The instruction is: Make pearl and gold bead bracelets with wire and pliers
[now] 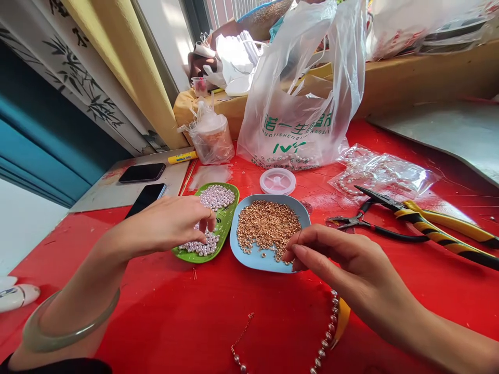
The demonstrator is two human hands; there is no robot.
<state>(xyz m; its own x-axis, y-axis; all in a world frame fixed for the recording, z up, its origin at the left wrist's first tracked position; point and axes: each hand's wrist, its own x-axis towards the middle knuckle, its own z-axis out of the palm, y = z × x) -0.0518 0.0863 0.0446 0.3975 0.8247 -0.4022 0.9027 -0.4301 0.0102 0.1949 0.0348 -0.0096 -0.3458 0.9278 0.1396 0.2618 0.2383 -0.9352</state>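
My left hand [171, 223] reaches over a green dish [223, 228], its fingers curled down among pale lilac pearl beads [200, 243]. Whatever lies between those fingertips is too small to make out. At the right edge of a blue dish [253, 262], full of small gold beads [268, 223], my right hand [331, 259] is closed in a pinch. A fine beading wire [299, 237] shows at its thumb and forefinger. Below that hand a strand of pearls and gold beads [325, 340] curves toward me. Its chain end [242, 331] lies on the red table.
Pliers [424, 213] and smaller black-handled pliers [356, 221] lie right. Behind the dishes are a round plastic lid [277, 181], a standing plastic bag [296, 124] and a bag of bead strands [374, 171]. Two phones [142, 173] rest at left.
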